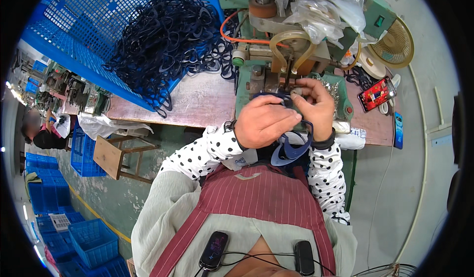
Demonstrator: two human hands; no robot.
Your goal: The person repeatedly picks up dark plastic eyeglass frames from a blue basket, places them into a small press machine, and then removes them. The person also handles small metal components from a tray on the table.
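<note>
The blue strap [292, 154] hangs from your hands, in front of the green machine [323, 55]. Your left hand [266, 121] curls over it, hiding some; your right hand [316, 107] has thumb and finger near each other. I cannot tell which one is clamped on it. Left of the machine, dark straps [163, 45] fill a big blue basket [64, 45]. Your strap's loop droops toward your apron [261, 198], its long way slanting down. A phone [377, 94] lies right on the pinkish counter [197, 102]. Left stands a wooden stool [108, 158] on green floor [103, 193].
</note>
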